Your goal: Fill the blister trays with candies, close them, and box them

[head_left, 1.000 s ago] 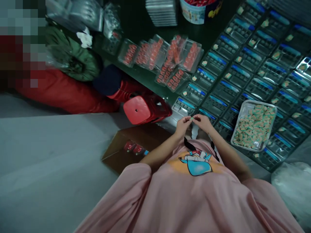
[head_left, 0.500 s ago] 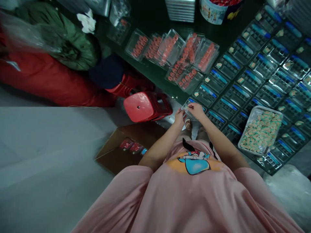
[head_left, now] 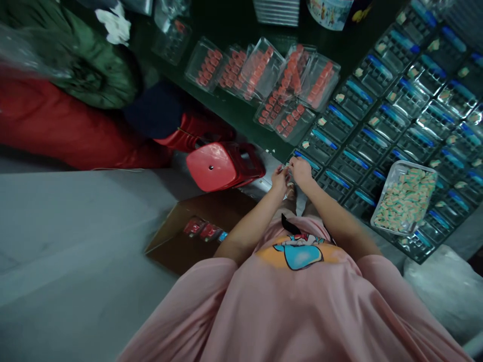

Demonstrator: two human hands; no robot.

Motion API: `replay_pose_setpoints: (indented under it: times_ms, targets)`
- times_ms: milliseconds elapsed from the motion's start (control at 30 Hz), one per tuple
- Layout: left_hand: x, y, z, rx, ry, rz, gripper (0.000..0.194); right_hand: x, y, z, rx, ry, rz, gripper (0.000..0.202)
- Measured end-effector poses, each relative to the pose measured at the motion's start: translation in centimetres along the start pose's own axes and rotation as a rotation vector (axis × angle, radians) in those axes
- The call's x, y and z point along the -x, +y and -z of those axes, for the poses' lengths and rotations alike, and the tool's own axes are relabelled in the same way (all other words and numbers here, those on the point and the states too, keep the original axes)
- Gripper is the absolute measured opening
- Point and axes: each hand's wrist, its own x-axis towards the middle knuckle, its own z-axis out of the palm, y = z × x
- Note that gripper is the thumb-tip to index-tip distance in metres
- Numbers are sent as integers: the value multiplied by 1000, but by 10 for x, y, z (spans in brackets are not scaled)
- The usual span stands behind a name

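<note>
My left hand (head_left: 279,178) and my right hand (head_left: 301,171) are close together at the near corner of the dark green table (head_left: 241,111). Fingers of both hands are closed and nearly meet; whatever lies between them is too small and blurred to make out. Just beyond my right hand is a plastic tray with a blue item (head_left: 307,160), the nearest of many in rows. A metal tray (head_left: 378,213) of small green-and-cream pieces rests on those rows to the right. Clear packs of red pieces (head_left: 289,120) lie farther back on the table.
A stack of red stools (head_left: 213,167) stands left of my hands. Below it is an open cardboard box (head_left: 166,246) with red packs inside. Red and green bags (head_left: 101,75) lie at the upper left, and a white plastic bag (head_left: 441,291) at the lower right.
My right hand has turned and its fingers have come closer to my left hand's fingertips. The clear piece seen between the hands earlier is now mostly hidden. The view has shifted slightly.
</note>
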Motion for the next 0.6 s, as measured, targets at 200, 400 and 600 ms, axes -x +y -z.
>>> replay_pose_setpoints:
  times_ms: [200, 400, 600]
  targets:
    - [-3, 8, -7, -53, 66, -16, 32, 0, -7, -1, 102, -38, 72, 20]
    - [-3, 20, -19, -131, 107, -81, 33, 21, 16, 22, -71, 48, 66, 21]
    - [-4, 20, -38, -98, 182, -143, 27, 113, 143, 88, -256, 338, -146, 22]
